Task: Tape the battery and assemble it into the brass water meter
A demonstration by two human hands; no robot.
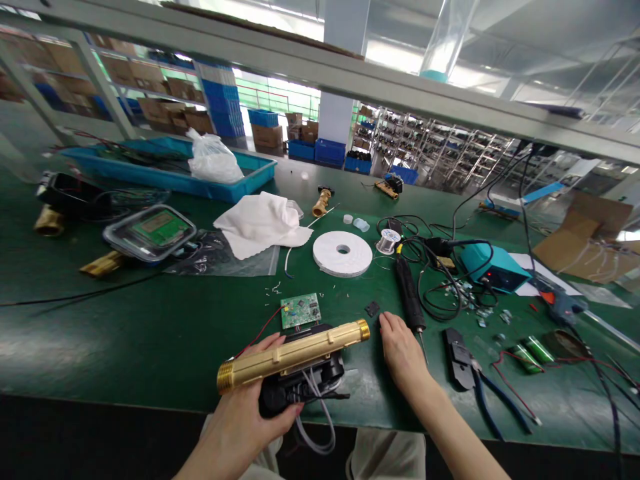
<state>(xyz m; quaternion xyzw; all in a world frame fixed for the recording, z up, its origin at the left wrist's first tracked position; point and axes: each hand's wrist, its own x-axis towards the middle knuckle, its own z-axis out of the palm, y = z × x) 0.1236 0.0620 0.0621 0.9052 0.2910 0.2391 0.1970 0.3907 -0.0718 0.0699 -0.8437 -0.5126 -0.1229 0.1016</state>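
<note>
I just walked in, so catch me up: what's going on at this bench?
A person at a green workbench holds a brass pipe body in their left hand, with a black housing fixed beneath it. Their right hand rests on the bench, holding nothing, beside a black soldering iron and near a small black square piece. A green circuit board lies just ahead.

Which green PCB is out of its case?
The small circuit board lying bare on the green mat; the other green board sits inside a clear plastic case.
</note>
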